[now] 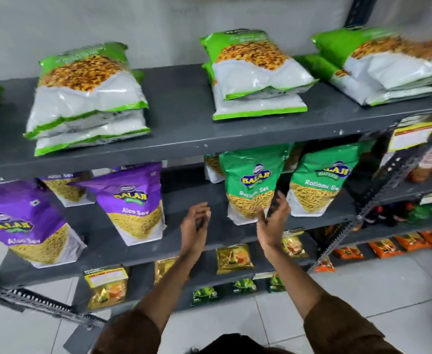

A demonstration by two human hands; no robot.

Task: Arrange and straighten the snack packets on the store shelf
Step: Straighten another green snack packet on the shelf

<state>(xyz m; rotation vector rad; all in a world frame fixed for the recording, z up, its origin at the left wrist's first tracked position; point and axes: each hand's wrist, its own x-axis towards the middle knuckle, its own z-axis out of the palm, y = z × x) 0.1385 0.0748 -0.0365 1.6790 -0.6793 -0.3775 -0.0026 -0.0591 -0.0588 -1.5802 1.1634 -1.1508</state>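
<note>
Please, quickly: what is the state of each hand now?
Left hand: empty, fingers loosely curled.
Right hand: open, at the green Ratlami Sev packet, not gripping it.

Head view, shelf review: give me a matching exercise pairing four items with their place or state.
Items:
1. purple Aloo Sev packet
2. green Ratlami Sev packet
3. green-and-white stack
4. left hand

States:
A. lying flat on the top shelf
B. empty, fingers curled
C. upright, left of the hands
D. upright, by the right hand

Pairs: 1-C, 2-D, 3-A, 4-B
</note>
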